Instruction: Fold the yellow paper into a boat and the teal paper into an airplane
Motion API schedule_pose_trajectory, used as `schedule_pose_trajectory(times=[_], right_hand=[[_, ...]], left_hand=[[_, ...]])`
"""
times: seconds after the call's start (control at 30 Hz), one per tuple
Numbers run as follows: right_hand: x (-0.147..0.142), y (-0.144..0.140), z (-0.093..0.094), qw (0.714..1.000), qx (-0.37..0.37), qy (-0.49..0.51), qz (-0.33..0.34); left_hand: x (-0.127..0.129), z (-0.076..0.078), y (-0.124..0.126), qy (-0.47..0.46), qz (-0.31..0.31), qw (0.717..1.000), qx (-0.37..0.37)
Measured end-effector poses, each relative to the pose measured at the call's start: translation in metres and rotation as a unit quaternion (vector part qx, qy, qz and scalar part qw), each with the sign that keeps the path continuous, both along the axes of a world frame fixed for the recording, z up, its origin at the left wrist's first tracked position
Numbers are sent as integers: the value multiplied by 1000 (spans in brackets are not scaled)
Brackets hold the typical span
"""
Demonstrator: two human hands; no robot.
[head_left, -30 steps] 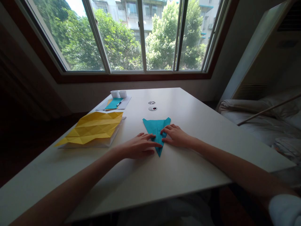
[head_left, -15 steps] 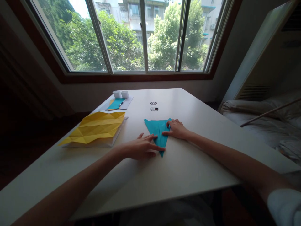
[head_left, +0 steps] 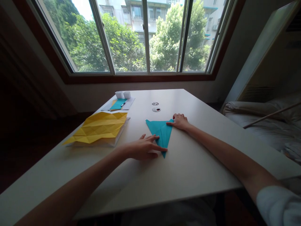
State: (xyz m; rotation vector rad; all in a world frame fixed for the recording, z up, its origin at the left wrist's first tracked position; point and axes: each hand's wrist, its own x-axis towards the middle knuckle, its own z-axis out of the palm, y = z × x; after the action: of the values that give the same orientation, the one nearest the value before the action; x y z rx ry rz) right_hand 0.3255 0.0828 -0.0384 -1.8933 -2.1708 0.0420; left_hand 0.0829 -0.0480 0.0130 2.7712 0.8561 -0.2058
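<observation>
Left fingers [head_left: 155, 147] flat on teal paper dart [head_left: 162, 133], tip toward person, right fingers [head_left: 172, 123] pressing far corner

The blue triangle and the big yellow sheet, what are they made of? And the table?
The blue triangle looks like thin matte paper: it lies flat with sharp folded edges. The yellow sheet looks like paper too, covered in a grid of creases. The table has a smooth, pale, slightly shiny top, perhaps laminate or painted board; the picture leaves that open.
</observation>
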Motion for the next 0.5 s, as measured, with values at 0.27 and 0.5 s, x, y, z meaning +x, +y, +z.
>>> schedule_pose_trajectory(times=[0.27, 0.5], right_hand=[[16, 19, 0, 997, -2, 10, -80], [13, -6, 11, 998, 66, -5, 17]], left_hand=[[-2, -2, 1, 2, -1, 1000, 2], [-2, 1, 2, -6, -4, 1000, -4]])
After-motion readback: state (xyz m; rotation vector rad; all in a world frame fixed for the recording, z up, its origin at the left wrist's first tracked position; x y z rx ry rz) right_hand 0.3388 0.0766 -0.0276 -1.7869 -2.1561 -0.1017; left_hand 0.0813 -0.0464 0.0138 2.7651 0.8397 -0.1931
